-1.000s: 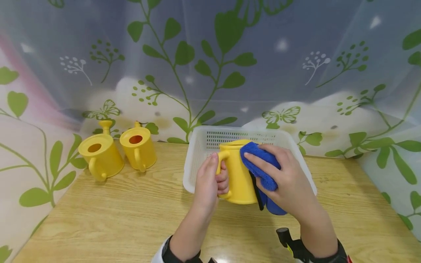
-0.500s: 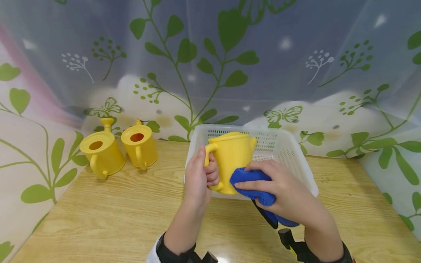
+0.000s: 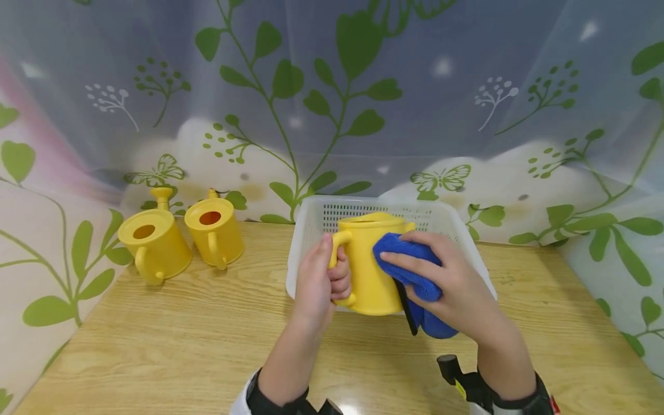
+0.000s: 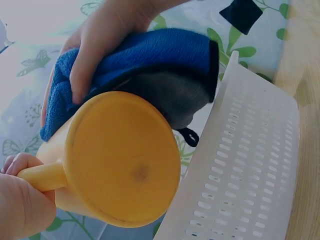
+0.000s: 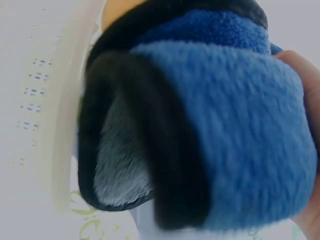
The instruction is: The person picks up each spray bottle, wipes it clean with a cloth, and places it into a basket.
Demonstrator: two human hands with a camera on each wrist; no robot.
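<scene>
My left hand (image 3: 319, 282) grips the handle of a yellow watering can (image 3: 368, 271), held in front of the white basket. Its round base (image 4: 125, 160) faces the left wrist camera and carries a dark smudge. With my right hand (image 3: 456, 282) I hold a folded blue cloth (image 3: 407, 262) against the can's right side, fingers spread over it. The cloth's grey underside (image 4: 160, 95) and black edging show in the left wrist view. In the right wrist view the cloth (image 5: 240, 130) fills most of the picture and hides nearly all of the can.
A white perforated basket (image 3: 306, 230) stands on the wooden table (image 3: 207, 340) behind the held can. Two more yellow watering cans, one far left (image 3: 161, 248) and one beside it (image 3: 220, 230), stand at the back. A leaf-patterned curtain (image 3: 441, 132) borders the table.
The cloth went down to the can's lower side and came back up to its upper right side. The can shifted left and up, then partly back. Both hands kept their hold.
</scene>
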